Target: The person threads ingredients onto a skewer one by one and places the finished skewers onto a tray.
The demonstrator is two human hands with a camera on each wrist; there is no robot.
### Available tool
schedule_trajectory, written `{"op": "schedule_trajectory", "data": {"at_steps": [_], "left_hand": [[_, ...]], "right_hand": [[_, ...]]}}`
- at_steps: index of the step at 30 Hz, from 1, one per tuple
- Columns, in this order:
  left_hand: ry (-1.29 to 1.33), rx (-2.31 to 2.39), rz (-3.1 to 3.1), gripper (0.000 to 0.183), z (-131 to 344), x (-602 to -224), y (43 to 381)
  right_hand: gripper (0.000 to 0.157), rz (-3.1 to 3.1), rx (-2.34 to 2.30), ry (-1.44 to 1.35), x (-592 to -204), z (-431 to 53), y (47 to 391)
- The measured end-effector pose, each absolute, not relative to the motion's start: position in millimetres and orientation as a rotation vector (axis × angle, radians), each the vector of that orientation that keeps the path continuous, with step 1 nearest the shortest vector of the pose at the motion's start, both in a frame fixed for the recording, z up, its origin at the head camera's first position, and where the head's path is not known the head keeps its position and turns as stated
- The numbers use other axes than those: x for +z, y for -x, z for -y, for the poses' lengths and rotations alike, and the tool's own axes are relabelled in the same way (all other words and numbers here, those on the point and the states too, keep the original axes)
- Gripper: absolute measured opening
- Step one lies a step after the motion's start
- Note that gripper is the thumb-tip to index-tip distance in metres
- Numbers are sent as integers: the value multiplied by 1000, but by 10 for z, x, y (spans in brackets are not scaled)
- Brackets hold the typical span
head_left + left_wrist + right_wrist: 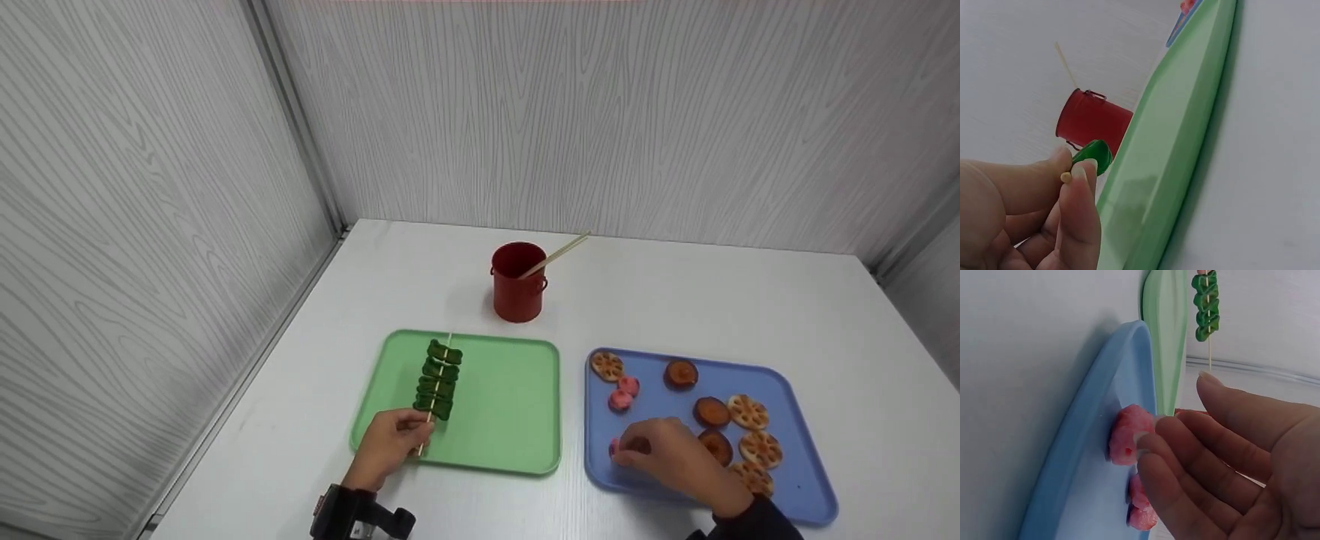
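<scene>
My left hand (390,442) pinches the lower end of a thin wooden skewer (1066,177) between thumb and fingers. Threaded along that skewer is a row of folded dark green pieces (436,379), held over the green tray (510,405). My right hand (667,454) is over the near left part of the blue tray (802,427). In the right wrist view its thumb stands apart, and the fingertips are at a pink ball-like piece (1130,434), seemingly touching it. Two more pink pieces (624,394) lie farther back on the blue tray.
Behind the trays stands a red bucket (517,292) with thin sticks (559,255) leaning out to the right. Also on the blue tray are several lotus root slices (750,412) and round brown pieces (681,374). Wood-grain panels (570,112) enclose the white table (420,262).
</scene>
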State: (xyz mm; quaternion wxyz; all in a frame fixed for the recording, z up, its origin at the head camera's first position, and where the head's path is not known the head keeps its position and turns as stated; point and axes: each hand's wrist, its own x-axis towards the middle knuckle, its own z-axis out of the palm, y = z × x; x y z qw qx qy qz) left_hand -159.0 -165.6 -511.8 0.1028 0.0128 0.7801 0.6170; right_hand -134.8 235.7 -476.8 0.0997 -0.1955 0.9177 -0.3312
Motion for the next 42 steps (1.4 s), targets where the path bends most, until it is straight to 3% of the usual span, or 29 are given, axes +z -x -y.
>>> {"op": "schedule_trajectory", "data": {"at_steps": [10,15,24,36,42], "left_hand": [[18,1771,-2371,21,1817,-5165,1621],[79,1710,-2399,22,1895,-5144,1619],[145,1284,-2664,8,1982,-5034,1642],[117,1055,-2885,22,1986,-5036,1633],[133,989,-2897,18,1958,-5012,1633]], "right_hand": [[15,-2687,-951,646,-4794,-2345,1262],[13,-2676,-926,627,-4799,-2344,1248],[5,-2647,-874,568,-4856,-2349,1244],[7,-2679,-873,713,-4887,-2352,1218],[5,-2632,-849,652,-4872,-2356,1205]]}}
